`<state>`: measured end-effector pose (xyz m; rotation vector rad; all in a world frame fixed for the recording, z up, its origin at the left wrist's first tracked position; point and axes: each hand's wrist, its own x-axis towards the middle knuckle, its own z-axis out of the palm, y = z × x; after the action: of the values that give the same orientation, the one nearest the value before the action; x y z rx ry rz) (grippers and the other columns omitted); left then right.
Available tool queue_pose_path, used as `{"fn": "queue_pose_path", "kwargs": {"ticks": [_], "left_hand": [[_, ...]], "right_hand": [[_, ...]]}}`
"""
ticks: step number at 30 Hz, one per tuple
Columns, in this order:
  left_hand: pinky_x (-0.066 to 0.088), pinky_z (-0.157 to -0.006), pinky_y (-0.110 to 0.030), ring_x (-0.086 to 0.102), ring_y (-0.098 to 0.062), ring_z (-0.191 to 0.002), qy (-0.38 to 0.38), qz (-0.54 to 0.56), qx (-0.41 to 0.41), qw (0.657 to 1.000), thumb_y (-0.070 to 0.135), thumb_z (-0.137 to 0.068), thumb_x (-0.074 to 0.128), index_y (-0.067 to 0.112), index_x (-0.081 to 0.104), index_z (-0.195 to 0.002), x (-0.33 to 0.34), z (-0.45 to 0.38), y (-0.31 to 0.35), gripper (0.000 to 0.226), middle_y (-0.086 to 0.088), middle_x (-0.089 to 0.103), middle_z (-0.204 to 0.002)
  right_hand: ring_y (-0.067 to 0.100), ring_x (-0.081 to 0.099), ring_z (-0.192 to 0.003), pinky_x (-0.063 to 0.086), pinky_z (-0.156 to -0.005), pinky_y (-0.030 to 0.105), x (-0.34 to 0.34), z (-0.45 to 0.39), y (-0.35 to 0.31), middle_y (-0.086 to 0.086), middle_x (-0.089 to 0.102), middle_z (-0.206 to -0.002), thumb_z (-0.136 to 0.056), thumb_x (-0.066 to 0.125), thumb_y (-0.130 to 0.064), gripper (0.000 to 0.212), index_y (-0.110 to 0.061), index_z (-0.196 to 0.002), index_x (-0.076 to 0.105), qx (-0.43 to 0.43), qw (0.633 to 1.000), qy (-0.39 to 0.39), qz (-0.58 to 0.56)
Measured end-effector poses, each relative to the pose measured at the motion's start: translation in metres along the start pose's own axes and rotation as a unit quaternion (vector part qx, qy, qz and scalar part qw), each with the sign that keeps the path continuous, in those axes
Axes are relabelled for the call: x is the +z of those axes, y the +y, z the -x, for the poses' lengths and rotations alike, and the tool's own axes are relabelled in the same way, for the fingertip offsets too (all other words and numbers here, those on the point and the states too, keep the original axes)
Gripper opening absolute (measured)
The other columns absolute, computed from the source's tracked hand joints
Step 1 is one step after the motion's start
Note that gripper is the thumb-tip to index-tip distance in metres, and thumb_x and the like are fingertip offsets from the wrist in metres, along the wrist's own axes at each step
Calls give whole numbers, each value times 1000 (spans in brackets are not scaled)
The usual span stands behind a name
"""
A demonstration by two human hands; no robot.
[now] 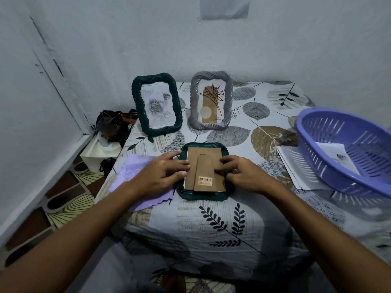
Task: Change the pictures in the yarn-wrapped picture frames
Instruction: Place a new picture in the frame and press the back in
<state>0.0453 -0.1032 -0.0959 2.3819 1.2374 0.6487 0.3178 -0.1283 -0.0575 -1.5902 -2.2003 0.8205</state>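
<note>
A dark green yarn-wrapped frame (203, 196) lies face down on the bed, its brown cardboard back (206, 163) with a barcode sticker facing up. My left hand (163, 173) rests on the frame's left edge, fingers stretched onto the cardboard. My right hand (239, 172) sits on the right edge, its fingertips pressing the backing. Behind stand two upright frames: a dark green frame (156, 103) with a grey rose drawing, and a grey frame (211, 100) with a plant print.
A purple plastic basket (347, 153) holding paper sheets sits at the right, over more printed sheets (296, 168). A lilac cloth (135, 172) lies under my left wrist. A white box (99, 151) and dark items stand on the floor at the left, by the wall.
</note>
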Motion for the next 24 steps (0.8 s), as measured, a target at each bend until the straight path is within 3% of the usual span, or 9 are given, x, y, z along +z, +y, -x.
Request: {"fn": "queue_pose_path", "kwargs": {"ticks": [3, 5, 8, 11, 17, 24], "left_hand": [[42, -106, -46, 41, -7, -133, 64, 52, -41, 996, 45, -90, 48, 29, 63, -125, 2, 3, 2, 41, 2, 54, -138], [44, -104, -42, 51, -8, -124, 93, 62, -42, 993, 37, -90, 48, 22, 64, -124, 4, 5, 7, 40, 1, 59, -130], [52, -93, -41, 62, -8, -105, 105, 101, -38, 989, 41, -90, 47, 19, 64, -124, 5, 7, 16, 44, 7, 65, -115], [54, -88, -35, 65, -4, -97, 115, 120, -54, 985, 39, -91, 47, 19, 63, -125, 6, 7, 23, 43, 5, 68, -108], [45, -75, -11, 64, 1, -89, 149, 146, -84, 974, 29, -92, 46, 17, 64, -123, 8, 7, 34, 37, 10, 74, -84], [44, -72, -8, 66, -2, -88, 156, 192, -106, 963, 22, -94, 47, 17, 66, -118, 10, 7, 40, 31, 6, 75, -82]], "right_hand": [[17, 48, -122, 30, -94, 13, 0, 0, -1, 8, 53, -132, -85, 55, 1, 36, -10, -115, 70, -7, 998, 62, -14], [15, 53, -109, 36, -94, 17, 2, 1, -2, 8, 61, -120, -84, 56, 1, 31, -8, -110, 71, -4, 994, 107, -27], [14, 59, -99, 46, -92, 27, 6, 1, -1, 5, 69, -108, -84, 58, -2, 26, -8, -105, 73, 8, 988, 152, -33], [15, 63, -95, 51, -88, 32, 9, 0, 1, 2, 72, -102, -84, 58, -7, 25, -12, -102, 74, 16, 985, 169, -22], [14, 65, -92, 54, -87, 37, 13, 1, 3, -1, 73, -99, -85, 58, -12, 24, -16, -102, 74, 31, 984, 176, -23], [13, 65, -92, 54, -86, 37, 19, 3, 1, -1, 73, -100, -86, 61, -14, 21, -17, -102, 74, 35, 981, 189, -35]]}}
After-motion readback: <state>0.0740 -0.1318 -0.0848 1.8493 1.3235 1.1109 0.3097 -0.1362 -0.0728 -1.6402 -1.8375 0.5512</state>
